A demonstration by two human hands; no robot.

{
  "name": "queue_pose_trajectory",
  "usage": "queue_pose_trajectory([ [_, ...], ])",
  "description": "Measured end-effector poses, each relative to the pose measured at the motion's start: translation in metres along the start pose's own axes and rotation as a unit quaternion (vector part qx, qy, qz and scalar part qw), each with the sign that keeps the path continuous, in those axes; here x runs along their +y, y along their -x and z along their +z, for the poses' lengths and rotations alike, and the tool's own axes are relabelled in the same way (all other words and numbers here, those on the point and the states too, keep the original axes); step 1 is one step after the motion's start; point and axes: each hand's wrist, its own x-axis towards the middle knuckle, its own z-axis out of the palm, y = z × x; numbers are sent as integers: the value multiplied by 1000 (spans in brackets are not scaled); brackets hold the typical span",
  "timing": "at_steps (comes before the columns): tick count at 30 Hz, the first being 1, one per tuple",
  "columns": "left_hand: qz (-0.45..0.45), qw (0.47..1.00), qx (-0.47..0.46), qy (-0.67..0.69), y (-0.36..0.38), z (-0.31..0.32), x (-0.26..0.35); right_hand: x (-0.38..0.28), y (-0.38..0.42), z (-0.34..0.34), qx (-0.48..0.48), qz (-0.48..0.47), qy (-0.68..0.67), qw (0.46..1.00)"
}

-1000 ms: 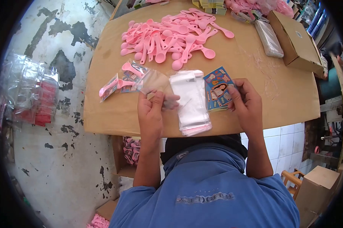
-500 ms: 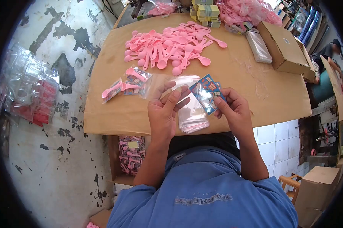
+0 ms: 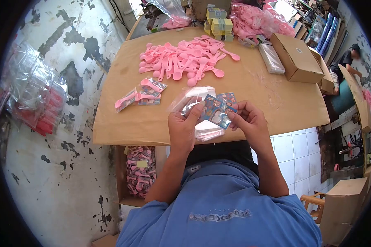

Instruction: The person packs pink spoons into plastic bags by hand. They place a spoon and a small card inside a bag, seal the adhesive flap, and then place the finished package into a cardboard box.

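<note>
My left hand [image 3: 182, 128] pinches a clear plastic bag [image 3: 181, 99], with its thumb up against the left edge of a printed blue card [image 3: 214, 112]. My right hand [image 3: 250, 122] grips that card's right side between thumb and fingers. Another blue card [image 3: 226, 98] shows behind it. Under both hands lies a stack of clear bags [image 3: 210, 134]. To the left rest pink measuring spoons [image 3: 151, 85] in clear packets with blue cards. Beyond my hands a heap of loose pink spoons [image 3: 179, 61] spreads over the table.
Brown paper covers the table [image 3: 292, 109]. At its right stand a cardboard box [image 3: 298, 57] and a wrapped bundle of clear bags [image 3: 271, 58]. Yellow card stacks [image 3: 221, 26] sit at the back. Below the edge is a box of packed spoons [image 3: 141, 173]. Another person [image 3: 346, 61] is far right.
My left hand has closed on a clear bag and brought it to the blue card. The card has moved left toward that hand. The view has shifted slightly.
</note>
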Motion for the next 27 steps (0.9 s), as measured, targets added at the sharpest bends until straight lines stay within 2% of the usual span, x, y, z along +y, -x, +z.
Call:
queue_pose_trajectory([
  [7, -8, 1000, -7, -21, -5, 0, 4, 5, 13, -15, 35, 8, -17, 999],
  [13, -16, 999, 1, 31, -8, 4, -4, 18, 4, -18, 86, -10, -130, 988],
  [19, -20, 998, 10, 56, -18, 7, -13, 16, -8, 5, 73, 6, -60, 996],
  [22, -21, 999, 25, 27, -23, 6, -15, 19, -16, 1, 40, 10, -29, 999],
  [27, -33, 998, -32, 35, -36, 1, -17, 17, -38, -9, -13, 44, -49, 998],
])
